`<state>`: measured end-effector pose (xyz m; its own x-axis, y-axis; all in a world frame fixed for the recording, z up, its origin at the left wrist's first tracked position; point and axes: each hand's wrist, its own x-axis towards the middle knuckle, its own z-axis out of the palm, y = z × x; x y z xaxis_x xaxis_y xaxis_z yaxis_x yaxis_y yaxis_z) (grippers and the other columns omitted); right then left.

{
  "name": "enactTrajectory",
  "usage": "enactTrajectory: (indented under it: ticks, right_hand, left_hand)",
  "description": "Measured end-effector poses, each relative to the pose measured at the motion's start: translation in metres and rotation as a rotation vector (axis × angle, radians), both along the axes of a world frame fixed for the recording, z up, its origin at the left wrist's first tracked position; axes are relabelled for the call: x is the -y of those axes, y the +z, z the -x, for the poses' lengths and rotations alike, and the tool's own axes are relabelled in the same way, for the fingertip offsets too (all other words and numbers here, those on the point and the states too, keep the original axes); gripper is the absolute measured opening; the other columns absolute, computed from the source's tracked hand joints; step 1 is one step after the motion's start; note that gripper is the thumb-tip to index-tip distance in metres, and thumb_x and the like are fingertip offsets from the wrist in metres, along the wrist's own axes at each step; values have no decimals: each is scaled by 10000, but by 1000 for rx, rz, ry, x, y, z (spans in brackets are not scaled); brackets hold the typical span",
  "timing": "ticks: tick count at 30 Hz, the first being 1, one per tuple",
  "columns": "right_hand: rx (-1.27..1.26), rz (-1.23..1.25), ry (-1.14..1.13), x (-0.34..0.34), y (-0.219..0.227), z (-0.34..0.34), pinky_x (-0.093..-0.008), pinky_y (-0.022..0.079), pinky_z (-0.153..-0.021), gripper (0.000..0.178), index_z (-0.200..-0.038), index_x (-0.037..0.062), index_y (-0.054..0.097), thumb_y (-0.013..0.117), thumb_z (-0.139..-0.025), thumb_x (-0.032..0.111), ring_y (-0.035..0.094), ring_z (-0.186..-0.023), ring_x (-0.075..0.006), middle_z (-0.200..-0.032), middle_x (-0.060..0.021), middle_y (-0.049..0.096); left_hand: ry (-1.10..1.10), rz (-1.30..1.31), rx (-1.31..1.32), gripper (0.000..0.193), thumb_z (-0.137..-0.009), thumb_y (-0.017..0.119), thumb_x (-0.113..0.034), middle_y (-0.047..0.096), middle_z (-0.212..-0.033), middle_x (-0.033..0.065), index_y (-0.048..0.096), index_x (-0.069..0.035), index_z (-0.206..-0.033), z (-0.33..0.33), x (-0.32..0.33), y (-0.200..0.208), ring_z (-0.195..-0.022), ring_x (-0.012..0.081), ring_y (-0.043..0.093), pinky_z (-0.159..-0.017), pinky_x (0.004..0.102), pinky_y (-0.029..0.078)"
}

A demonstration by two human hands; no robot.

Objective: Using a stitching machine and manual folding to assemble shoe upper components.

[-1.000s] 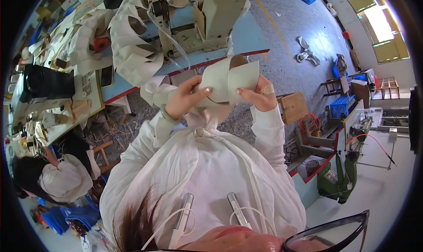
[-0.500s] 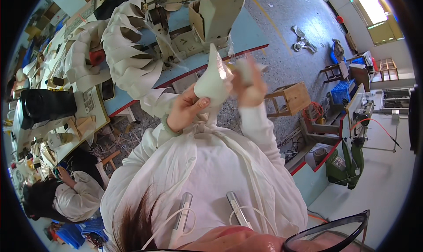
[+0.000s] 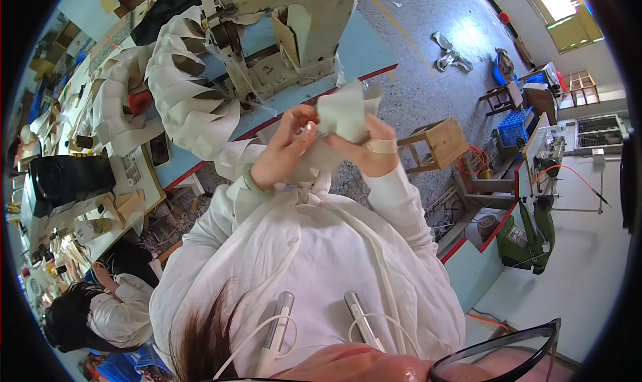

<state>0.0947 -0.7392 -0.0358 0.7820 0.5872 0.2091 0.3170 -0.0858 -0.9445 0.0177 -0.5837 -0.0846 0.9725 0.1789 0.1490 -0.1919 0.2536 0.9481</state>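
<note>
In front of my chest I hold a white, leather-like shoe-upper piece [image 3: 342,112] between both hands. My left hand [image 3: 283,148] is closed at its left edge, thumb and fingers drawn together. On the other side my right hand [image 3: 372,149] grips the piece, and part of it is blurred. More pale material hangs beneath the hands, partly hidden by them. A long string of similar white curved pieces [image 3: 190,91] runs over the table edge and down toward my left forearm.
A sewing machine [image 3: 319,28] stands on the blue table [image 3: 368,51] with a red edge. A phone [image 3: 159,149] lies left of the string. Rightward are a wooden stool [image 3: 445,143] and a green machine [image 3: 528,241]. A person [image 3: 110,308] works at lower left.
The piece has turned from a pointed, upright shape to a broader face. My right hand has come in from the right and now grips it. The view has shifted slightly.
</note>
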Motion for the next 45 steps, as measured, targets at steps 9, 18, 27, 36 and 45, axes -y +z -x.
enactTrajectory:
  ticks: [9, 18, 27, 36, 45]
  right_hand:
    - [605, 118, -195, 41, 24, -16, -304, 506, -598, 328, -878, 12, 636, 830, -639, 125, 659, -676, -219, -783, -100, 674]
    - [337, -125, -814, 48, -10, -29, -264, 514, -675, 287, -1003, -6, 608, 717, -740, 25, 622, -750, -133, -883, -65, 656]
    - [-369, -232, -94, 55, -26, -20, -290, 473, -767, 306, -985, -12, 591, 753, -758, 116, 565, -876, -115, -953, -59, 628]
    - [-214, 73, 30, 44, 4, -7, -307, 476, -779, 499, -1047, 20, 599, 844, -630, 143, 573, -876, -127, -986, -68, 651]
    - [-71, 82, 6, 71, 7, -32, -334, 450, -870, 621, -1122, 18, 577, 849, -575, 129, 569, -1002, -204, -977, -70, 660]
  left_hand:
    - [-390, -114, 25, 338, -933, 566, -273, 613, -987, 32, 581, -5, -1139, -19, -1, -9, -913, 131, 567, -811, 272, 441]
    - [-401, 273, -183, 355, -872, 647, -139, 617, -1097, 41, 554, 2, -1185, 7, 16, 24, -985, 110, 562, -875, 274, 435]
    - [-245, 239, -220, 364, -926, 570, -189, 563, -1134, 37, 484, -15, -1234, -10, 17, 30, -1039, 114, 508, -920, 271, 394]
    - [-198, -100, -143, 371, -904, 606, -259, 566, -1121, 85, 521, -24, -1179, -20, 2, 13, -1091, 155, 500, -944, 313, 395]
    - [-321, 20, -414, 278, -870, 653, -264, 640, -948, 51, 646, -8, -979, -22, -1, 3, -867, 103, 567, -765, 263, 460]
